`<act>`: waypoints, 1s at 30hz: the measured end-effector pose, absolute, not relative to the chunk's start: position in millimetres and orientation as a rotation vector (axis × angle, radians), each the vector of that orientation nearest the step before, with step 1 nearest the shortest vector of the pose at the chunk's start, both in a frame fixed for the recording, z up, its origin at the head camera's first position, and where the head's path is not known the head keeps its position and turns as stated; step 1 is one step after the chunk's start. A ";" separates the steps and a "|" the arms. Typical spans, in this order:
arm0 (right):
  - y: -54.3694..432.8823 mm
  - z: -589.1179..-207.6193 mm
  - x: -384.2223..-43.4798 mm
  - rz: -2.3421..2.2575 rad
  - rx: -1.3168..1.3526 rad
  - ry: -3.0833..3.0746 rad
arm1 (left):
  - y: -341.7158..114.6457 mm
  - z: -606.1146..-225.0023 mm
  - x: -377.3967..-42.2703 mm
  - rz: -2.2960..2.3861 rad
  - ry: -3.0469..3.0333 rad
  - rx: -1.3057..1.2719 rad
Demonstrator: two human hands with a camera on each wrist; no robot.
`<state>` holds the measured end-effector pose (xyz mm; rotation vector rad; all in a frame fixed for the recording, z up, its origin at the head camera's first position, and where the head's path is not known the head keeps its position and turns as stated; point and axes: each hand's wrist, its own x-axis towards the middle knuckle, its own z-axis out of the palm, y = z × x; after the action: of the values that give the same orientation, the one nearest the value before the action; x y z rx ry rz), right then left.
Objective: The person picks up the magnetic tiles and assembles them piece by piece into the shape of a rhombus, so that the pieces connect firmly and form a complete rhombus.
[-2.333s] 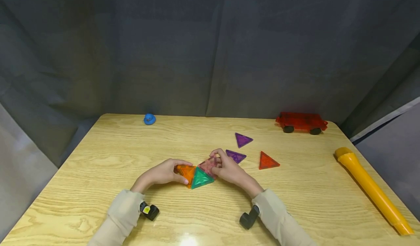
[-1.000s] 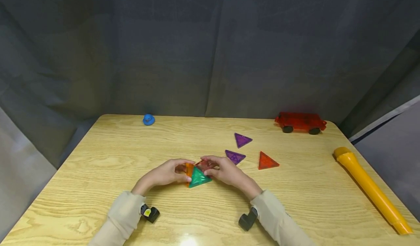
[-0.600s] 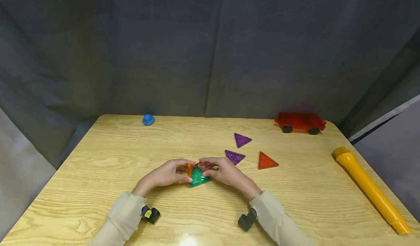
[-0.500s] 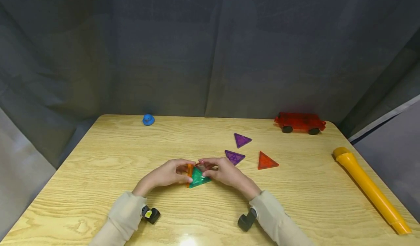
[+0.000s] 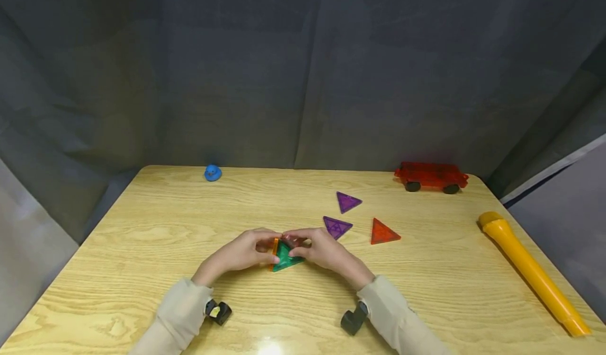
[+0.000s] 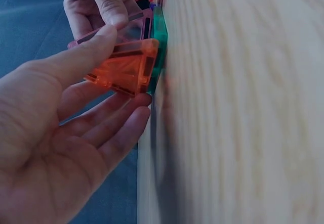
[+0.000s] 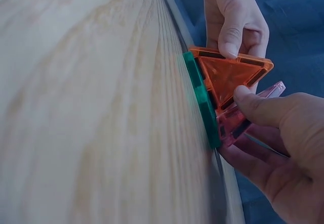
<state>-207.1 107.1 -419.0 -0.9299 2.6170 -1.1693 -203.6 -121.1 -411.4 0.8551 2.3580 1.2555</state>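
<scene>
A green triangle tile (image 5: 286, 258) lies flat on the wooden table (image 5: 165, 223). My left hand (image 5: 246, 250) pinches an orange triangle tile (image 6: 129, 68) tilted up from the green tile's left edge. My right hand (image 5: 316, 249) pinches a pink triangle tile (image 7: 238, 117) raised from the right edge, leaning toward the orange tile (image 7: 230, 75). The two raised tiles nearly meet at their tips above the green tile (image 7: 201, 100). My fingers hide most of the pink tile in the head view.
Two purple triangle tiles (image 5: 349, 201) (image 5: 336, 225) and a red triangle tile (image 5: 383, 232) lie right of my hands. A red toy car (image 5: 431, 176) stands at the back right, a blue duck (image 5: 213, 172) at the back left, a yellow flashlight (image 5: 530, 272) along the right edge.
The orange and pink tiles were lying flat beside the green one; both hands have folded them upward and drawn together over the green tile.
</scene>
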 end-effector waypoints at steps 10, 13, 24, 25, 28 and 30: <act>103.9 -416.5 -204.3 -1.148 -0.971 2.625 | -116.8 -407.3 -199.3 1.205 2.423 0.879; 104.0 -417.0 -204.1 -1.152 -0.965 2.626 | -116.1 -406.1 -198.7 1.187 2.437 0.886; 104.2 -414.5 -202.8 -1.171 -0.901 2.619 | -114.9 -408.0 -200.8 1.188 2.418 0.838; 104.2 -414.1 -202.8 -1.176 -0.891 2.611 | -115.0 -407.9 -200.7 1.184 2.418 0.836; 104.4 -413.6 -202.9 -1.174 -0.879 2.596 | -116.0 -407.8 -200.3 1.160 2.431 0.846; 104.6 -413.6 -203.0 -1.168 -0.876 2.592 | -116.8 -407.8 -199.9 1.153 2.437 0.844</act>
<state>-203.0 104.6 -413.6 -0.8757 2.5915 -1.1680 -199.9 -116.8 -407.8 0.8442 2.4375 1.1530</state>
